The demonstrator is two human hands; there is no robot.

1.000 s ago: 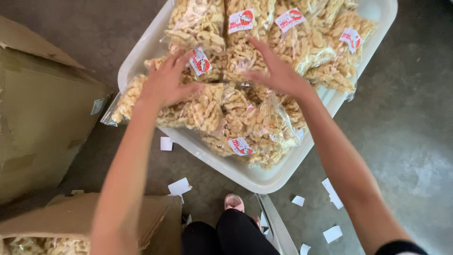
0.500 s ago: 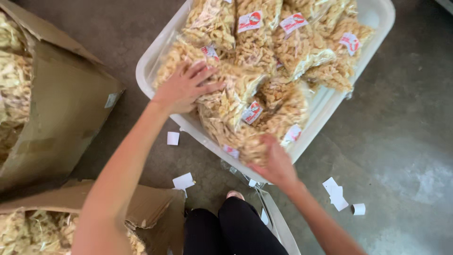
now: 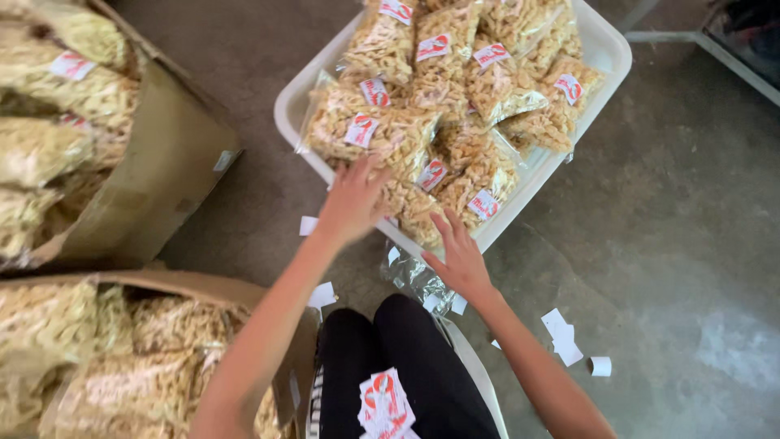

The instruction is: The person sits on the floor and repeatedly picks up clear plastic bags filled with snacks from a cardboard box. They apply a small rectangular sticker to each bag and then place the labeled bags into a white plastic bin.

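**Snack bags in tray: labelling state**

Left hand (image 3: pixel 351 203): grip wide, fingers spread flat on clear snack bags (image 3: pixel 382 134) at near edge of white tray (image 3: pixel 605 49). Right hand (image 3: pixel 459 256): grip wide, holding nothing, at tray rim. Done, by appearance: bags in tray labelled. Left: label stack (image 3: pixel 383 402) on lap, below both grips; cardboard boxes (image 3: pixel 154 154) left of grips hold more bags.

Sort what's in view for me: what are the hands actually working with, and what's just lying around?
In hand:
left hand and right hand on the snack bags
white tray holding them

Lying about:
cardboard boxes of more bags
paper slips on the floor
empty clear bag
stack of labels on the lap
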